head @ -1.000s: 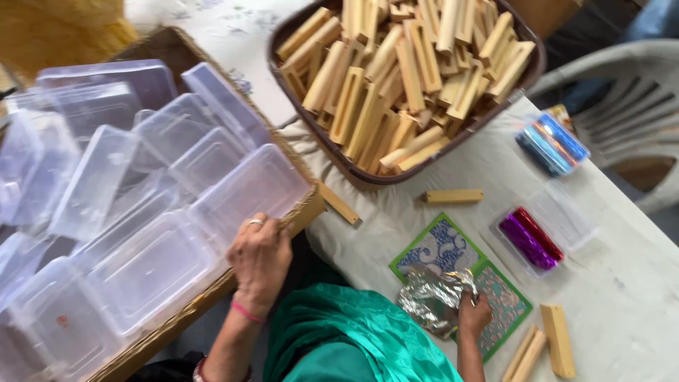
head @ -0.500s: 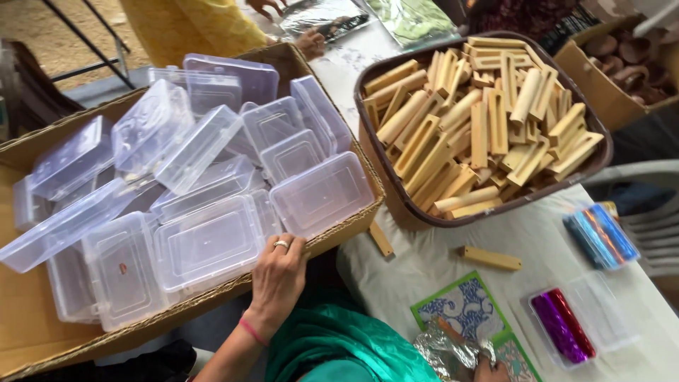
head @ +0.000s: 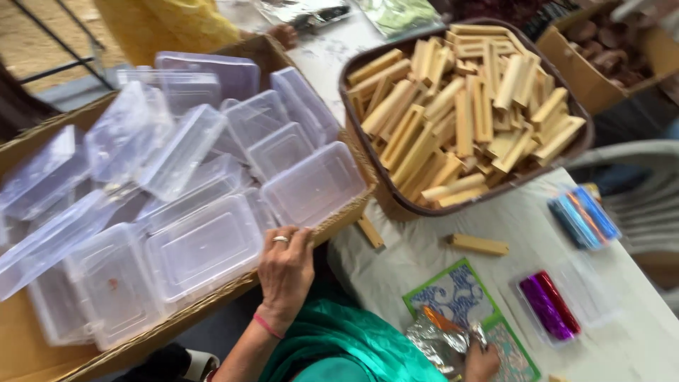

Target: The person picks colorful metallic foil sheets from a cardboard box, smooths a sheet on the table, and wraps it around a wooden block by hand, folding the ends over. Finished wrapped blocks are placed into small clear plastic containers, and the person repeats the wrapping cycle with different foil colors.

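My left hand point(head: 284, 272), a ring on one finger, rests on the front edge of a cardboard box point(head: 212, 311), fingers touching a clear plastic lidded box point(head: 311, 185). The cardboard box holds several such clear plastic boxes point(head: 201, 247). My right hand point(head: 481, 362) at the bottom edge grips crinkled silver foil point(head: 438, 344) with an orange stick in it, over a green and blue patterned card point(head: 456, 293). A dark tray point(head: 368, 152) heaped with pale wooden blocks point(head: 460, 120) stands on the white table.
Two loose wooden blocks point(head: 479, 245) lie on the white table point(head: 636, 346). A clear box with purple foil sticks point(head: 548, 305) and blue foil sticks point(head: 583, 216) lie at right. A brown-filled cardboard box point(head: 608, 49) stands top right. Another person's hand point(head: 283, 34) is at the far side.
The view has swung left and down, shifting the boxes and tray rightward. My left hand stays on the cardboard box edge; my right hand still grips the foil.
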